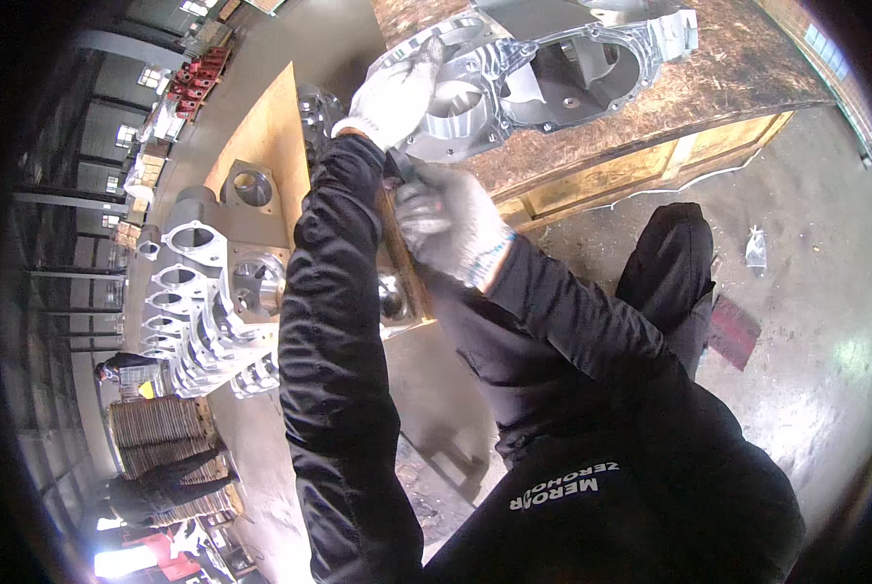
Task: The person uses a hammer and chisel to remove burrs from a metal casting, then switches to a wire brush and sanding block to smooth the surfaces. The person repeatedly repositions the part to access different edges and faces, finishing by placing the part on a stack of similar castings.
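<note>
A silvery cast-metal housing with large round openings lies on a worn wooden surface in front of me. My left hand, in a white knitted glove, is on the housing's left end, its fingers over the rim of a round opening. Just below and to the right, my right hand, in a similar soiled glove, is closed around a dark object. That object reaches toward the housing's lower edge; the glove and blur hide its kind. My left forearm crosses in front of other parts.
Several ring-ended metal castings stand in a row at the left, beside block-shaped parts and an upright wooden panel. A person is by stacked brown sheets. A dark red flat piece lies on the floor.
</note>
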Demonstrator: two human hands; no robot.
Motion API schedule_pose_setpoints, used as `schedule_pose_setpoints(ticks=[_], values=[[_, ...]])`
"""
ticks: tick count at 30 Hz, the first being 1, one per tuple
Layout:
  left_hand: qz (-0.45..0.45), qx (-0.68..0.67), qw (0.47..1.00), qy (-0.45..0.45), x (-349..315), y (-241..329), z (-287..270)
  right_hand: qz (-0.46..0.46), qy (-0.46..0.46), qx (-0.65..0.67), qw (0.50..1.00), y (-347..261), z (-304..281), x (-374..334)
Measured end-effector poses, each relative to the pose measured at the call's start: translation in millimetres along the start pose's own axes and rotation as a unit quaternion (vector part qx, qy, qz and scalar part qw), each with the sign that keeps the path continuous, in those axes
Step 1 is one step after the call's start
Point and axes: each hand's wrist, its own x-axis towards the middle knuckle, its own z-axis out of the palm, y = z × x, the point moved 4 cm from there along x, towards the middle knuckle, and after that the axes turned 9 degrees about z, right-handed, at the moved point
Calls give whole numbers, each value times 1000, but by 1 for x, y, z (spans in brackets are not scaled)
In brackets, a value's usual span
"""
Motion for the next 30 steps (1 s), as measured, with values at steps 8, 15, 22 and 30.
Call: schedule_pose_setpoints(ticks=[8, 15, 22, 30], values=[[-19, 14, 1000, 17, 5, 2, -7, -41, -36, -70, 996, -19, 0, 16], [90, 12, 995, 34, 7, 17, 10, -44, 270, -393, 878, -13, -8, -223], [33, 129, 982, 136, -40, -66, 21, -448, 598, -486, 452, -76, -24, -479], [18, -60, 988, 139, -7, -50, -6, -336, 827, -374, 253, -177, -335, -599]])
